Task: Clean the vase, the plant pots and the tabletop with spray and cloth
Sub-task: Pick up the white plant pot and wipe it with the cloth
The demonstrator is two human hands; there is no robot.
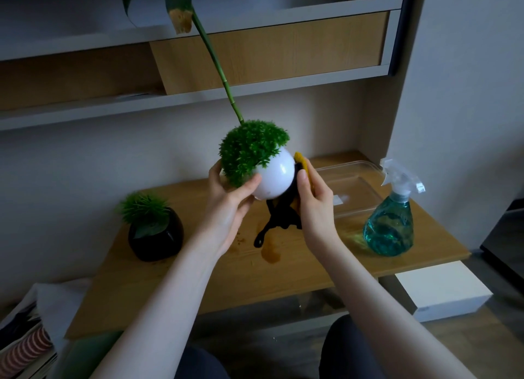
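Observation:
My left hand (pixel 226 200) holds a round white plant pot (pixel 276 177) with a bushy green plant (pixel 249 149), lifted above the wooden tabletop (pixel 198 271) and tilted left. My right hand (pixel 314 203) presses a yellow cloth (pixel 302 163) against the pot's right side. Behind the pot stands a black vase (pixel 279 220) with a long green bamboo stalk (pixel 215 58); most of the vase is hidden. A black pot (pixel 156 237) with a small green plant stands at the left. At the right stands a spray bottle (pixel 392 222) of blue-green liquid.
A clear plastic tray (pixel 354 186) lies at the back right of the table. A brown wet stain (pixel 272 254) marks the wood near the vase. Shelves (pixel 198 95) hang above. A white box (pixel 442 290) sits low at the right, and stacked items (pixel 25 344) sit at the lower left.

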